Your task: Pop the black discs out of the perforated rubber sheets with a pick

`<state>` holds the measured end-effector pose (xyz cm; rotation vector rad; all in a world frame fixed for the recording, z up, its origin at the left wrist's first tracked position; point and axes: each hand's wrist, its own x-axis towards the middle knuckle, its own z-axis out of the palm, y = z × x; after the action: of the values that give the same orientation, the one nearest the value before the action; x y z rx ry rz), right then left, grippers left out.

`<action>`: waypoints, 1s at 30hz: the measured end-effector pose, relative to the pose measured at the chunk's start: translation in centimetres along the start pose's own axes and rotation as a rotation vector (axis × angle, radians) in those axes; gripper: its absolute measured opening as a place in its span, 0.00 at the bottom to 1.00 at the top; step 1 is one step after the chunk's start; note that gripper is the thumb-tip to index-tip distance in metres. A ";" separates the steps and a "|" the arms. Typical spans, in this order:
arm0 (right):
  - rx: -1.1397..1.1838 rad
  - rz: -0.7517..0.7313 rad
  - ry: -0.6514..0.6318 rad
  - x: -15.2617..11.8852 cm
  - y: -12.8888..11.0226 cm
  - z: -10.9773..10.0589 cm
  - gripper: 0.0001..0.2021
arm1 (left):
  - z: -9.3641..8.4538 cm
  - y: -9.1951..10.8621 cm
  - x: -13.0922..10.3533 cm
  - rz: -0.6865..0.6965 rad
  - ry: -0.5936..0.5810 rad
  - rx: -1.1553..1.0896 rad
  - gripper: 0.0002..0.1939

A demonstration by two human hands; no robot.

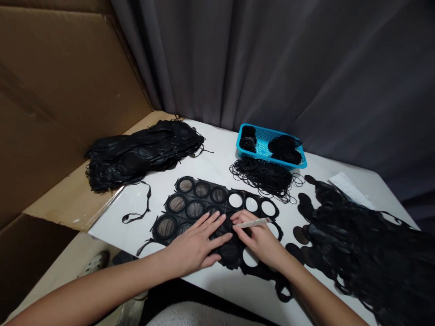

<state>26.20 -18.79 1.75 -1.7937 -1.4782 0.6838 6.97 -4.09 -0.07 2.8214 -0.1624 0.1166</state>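
A black rubber sheet (195, 209) with rows of round moulded rings lies on the white table. Its left rings still hold dark discs, while several at the right are open holes with the white tabletop showing through. My left hand (200, 242) presses flat on the sheet, fingers spread. Just to its right, my right hand (256, 237) grips a thin pale stick-like tool (253, 222), whose exact kind I cannot make out. The fingertips of that hand touch the sheet near a ring, and they hide the working end.
Stacked black sheets (142, 151) lie at the back left, by a cardboard box (64, 72). A blue basket (263, 131) holds bundles of black rings, with loose rings (263, 176) before it. Black discs and scraps (367, 244) pile up at right, beside a white packet (350, 189).
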 end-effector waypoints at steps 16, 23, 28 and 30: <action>-0.042 -0.026 -0.016 0.0 0.3 -0.4 0.07 | 0.1 0.0 0.0 -0.006 -0.020 0.015 0.35; -0.225 -0.187 -0.007 -0.8 -0.1 0.7 0.07 | 0.3 -0.1 -0.1 0.005 0.007 0.006 0.35; -0.515 -0.273 0.091 -1.1 0.6 1.7 0.11 | 0.4 -0.1 -0.2 0.007 0.007 -0.013 0.34; -0.480 -0.211 0.261 -0.6 1.5 0.4 0.11 | 0.4 -0.2 -0.1 0.007 0.006 -0.016 0.33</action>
<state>26.69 -19.47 0.33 -1.9400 -1.7113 -0.0212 6.92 -3.99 -0.52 2.8043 -0.1705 0.1239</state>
